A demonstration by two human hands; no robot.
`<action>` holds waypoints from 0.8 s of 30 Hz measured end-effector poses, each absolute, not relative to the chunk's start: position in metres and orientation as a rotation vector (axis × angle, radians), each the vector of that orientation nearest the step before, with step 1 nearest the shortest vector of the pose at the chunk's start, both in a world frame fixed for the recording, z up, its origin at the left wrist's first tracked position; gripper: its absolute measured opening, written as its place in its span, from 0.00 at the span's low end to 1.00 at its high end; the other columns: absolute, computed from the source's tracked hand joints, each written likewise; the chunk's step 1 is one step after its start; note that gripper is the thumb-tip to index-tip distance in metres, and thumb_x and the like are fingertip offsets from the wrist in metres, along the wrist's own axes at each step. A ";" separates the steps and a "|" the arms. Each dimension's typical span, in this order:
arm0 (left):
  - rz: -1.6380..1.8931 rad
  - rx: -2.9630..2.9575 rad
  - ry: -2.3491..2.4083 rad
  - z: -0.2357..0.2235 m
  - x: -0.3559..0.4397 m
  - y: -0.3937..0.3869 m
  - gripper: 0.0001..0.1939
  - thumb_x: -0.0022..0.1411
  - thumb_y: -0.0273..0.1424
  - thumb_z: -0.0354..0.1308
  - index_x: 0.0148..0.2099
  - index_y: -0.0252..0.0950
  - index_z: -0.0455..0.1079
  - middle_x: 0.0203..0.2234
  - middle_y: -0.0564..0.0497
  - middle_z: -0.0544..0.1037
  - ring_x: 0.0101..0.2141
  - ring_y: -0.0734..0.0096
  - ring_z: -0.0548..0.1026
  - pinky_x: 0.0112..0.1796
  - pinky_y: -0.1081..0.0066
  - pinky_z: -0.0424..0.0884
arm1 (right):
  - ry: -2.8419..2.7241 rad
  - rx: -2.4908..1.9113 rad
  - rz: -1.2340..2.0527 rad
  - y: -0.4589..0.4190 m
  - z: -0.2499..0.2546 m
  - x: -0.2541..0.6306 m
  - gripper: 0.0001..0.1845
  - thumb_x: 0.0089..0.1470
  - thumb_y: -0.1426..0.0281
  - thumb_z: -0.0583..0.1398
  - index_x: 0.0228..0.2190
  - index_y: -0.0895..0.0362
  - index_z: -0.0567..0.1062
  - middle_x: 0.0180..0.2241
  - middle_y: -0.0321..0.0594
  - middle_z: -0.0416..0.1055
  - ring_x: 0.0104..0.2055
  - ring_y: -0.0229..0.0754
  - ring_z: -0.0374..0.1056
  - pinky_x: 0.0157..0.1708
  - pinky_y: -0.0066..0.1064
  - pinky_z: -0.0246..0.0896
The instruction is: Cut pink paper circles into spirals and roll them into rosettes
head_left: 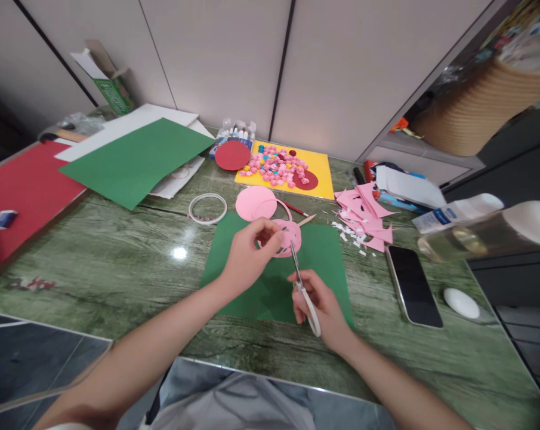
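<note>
My left hand point(252, 251) is closed, thumb and forefinger pinching the edge of a cut pink paper disc point(291, 234) with slits in it. White-handled scissors point(313, 313) are held in my right hand point(326, 304), fingers wrapped round the loops. Their blades point away from me and meet the disc's lower edge; whether they are fully closed I cannot make out. Beneath both hands lies a green paper sheet point(327, 257). Just beyond the disc are plain pink paper circles point(254, 202) and a thin pink curved strip point(285, 209).
Pink scraps point(363, 215) lie right of the green sheet, near a phone point(413, 286) and a white mouse point(461, 303). A yellow sheet point(321, 173) bears many small pink rolls. A tape roll point(207, 208) sits left. A bottle point(488, 233) stands at right.
</note>
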State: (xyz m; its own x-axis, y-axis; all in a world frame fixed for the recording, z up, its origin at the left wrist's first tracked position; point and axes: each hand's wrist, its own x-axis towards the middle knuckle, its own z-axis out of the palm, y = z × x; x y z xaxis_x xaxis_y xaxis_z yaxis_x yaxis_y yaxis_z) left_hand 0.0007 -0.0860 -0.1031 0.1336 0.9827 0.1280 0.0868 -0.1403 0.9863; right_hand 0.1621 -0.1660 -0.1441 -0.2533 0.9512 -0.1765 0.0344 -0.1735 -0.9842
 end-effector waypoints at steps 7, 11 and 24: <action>1.170 1.424 1.115 -0.104 0.001 -0.084 0.06 0.56 0.32 0.53 0.31 0.35 0.66 0.26 0.53 0.71 0.26 0.76 0.67 0.29 0.75 0.65 | -1.323 -1.233 1.527 -0.166 -0.146 0.164 0.13 0.54 0.61 0.55 0.39 0.54 0.64 0.19 0.27 0.58 0.16 0.30 0.57 0.17 0.22 0.51; 1.162 1.415 1.086 -0.102 0.002 -0.087 0.09 0.55 0.31 0.55 0.39 0.36 0.68 0.28 0.52 0.72 0.29 0.75 0.69 0.30 0.75 0.66 | -1.281 -1.255 1.496 -0.165 -0.145 0.162 0.13 0.53 0.61 0.55 0.38 0.54 0.64 0.18 0.26 0.58 0.16 0.30 0.57 0.17 0.22 0.51; 1.141 1.425 1.058 -0.102 0.004 -0.090 0.10 0.54 0.28 0.56 0.41 0.37 0.70 0.31 0.51 0.76 0.30 0.74 0.72 0.32 0.74 0.69 | -1.262 -1.218 1.471 -0.166 -0.148 0.163 0.13 0.54 0.61 0.55 0.39 0.54 0.64 0.21 0.27 0.58 0.17 0.29 0.58 0.17 0.22 0.52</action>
State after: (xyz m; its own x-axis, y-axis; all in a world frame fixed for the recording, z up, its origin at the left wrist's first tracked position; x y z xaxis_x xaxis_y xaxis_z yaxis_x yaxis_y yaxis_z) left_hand 0.0041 -0.0899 -0.1015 0.1767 0.9767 0.1220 0.0486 -0.1324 0.9900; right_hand 0.1629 -0.1658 -0.1476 -0.1885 0.9702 -0.1522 0.0026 -0.1545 -0.9880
